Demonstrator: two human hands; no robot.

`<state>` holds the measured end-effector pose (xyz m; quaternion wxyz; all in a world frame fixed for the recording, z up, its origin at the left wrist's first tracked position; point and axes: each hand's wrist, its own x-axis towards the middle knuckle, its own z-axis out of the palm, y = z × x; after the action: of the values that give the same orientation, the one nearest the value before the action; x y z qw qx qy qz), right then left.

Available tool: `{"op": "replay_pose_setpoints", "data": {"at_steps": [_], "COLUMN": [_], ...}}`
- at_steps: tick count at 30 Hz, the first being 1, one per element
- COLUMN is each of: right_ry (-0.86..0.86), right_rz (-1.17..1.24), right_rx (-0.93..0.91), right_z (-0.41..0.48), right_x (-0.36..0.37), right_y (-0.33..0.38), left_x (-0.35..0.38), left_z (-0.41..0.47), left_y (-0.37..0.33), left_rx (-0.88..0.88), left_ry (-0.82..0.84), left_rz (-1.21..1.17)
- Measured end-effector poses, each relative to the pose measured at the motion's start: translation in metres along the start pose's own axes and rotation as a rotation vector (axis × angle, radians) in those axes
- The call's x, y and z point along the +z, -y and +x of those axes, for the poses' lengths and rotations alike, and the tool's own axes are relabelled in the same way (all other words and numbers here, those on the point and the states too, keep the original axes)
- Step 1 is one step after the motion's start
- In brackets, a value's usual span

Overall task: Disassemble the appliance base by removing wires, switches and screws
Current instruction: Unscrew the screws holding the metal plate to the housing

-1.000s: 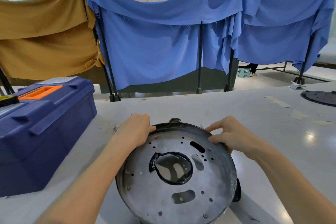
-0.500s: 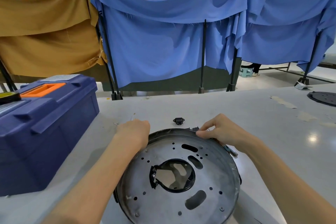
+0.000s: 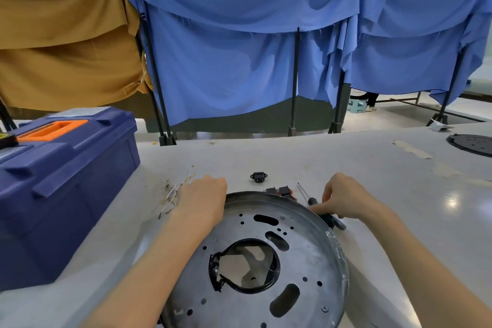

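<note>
Layout on the pale flat table (image 3: 346, 168): the round grey metal appliance base (image 3: 306, 253) lies centre-front, nearest the viewer. The dark blue plastic toolbox (image 3: 66, 181) stands to its left, with a bundle of thin loose wires (image 3: 173, 190) between them. Just behind the base's far rim lie a small black socket (image 3: 258, 176), black rocker switches (image 3: 283, 191) and, further right, a black-handled screwdriver (image 3: 311, 201). A black round plate (image 3: 471, 142) lies far right. A draped blue cloth (image 3: 239, 61) and a draped brown cloth (image 3: 66, 48) hang behind the table.
</note>
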<state>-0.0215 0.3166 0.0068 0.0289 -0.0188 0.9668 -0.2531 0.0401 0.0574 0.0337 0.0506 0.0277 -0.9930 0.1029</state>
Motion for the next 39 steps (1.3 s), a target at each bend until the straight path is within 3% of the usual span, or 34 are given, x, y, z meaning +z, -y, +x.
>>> {"op": "replay_pose_setpoints", "data": {"at_steps": [6, 11, 16, 20, 23, 29, 35, 39], "right_ry": [-0.038, -0.066, -0.247, -0.263, -0.303, -0.143, 0.002, -0.088], "right_rz": [-0.187, -0.144, 0.225, 0.625, 0.733, 1.354, 1.577, 1.549], "right_rx": [-0.008, -0.023, -0.085, -0.224, -0.332, -0.375, -0.35, -0.254], "right_z": [-0.003, -0.003, -0.007, -0.02, -0.024, -0.027, -0.029, -0.029], "right_x": [0.011, 0.007, -0.03, -0.051, -0.056, -0.054, -0.035, -0.013], "right_y": [0.008, 0.009, 0.012, 0.025, 0.036, 0.055, 0.079, 0.09], "left_x": [-0.001, -0.005, -0.006, -0.005, -0.003, 0.001, -0.008, -0.003], "left_z": [-0.003, -0.004, -0.009, 0.001, 0.008, 0.012, 0.019, 0.018], "left_y": [-0.001, -0.003, -0.005, -0.018, -0.027, -0.019, -0.009, -0.008], "left_rx": [-0.006, -0.007, 0.029, 0.248, 0.354, 0.297, 0.268, 0.306], "left_ry": [0.012, 0.03, 0.026, 0.061, 0.104, 0.085, 0.235, 0.302], "left_rz": [-0.007, 0.013, -0.024, -0.308, -0.44, -0.497, -0.542, -0.708]}}
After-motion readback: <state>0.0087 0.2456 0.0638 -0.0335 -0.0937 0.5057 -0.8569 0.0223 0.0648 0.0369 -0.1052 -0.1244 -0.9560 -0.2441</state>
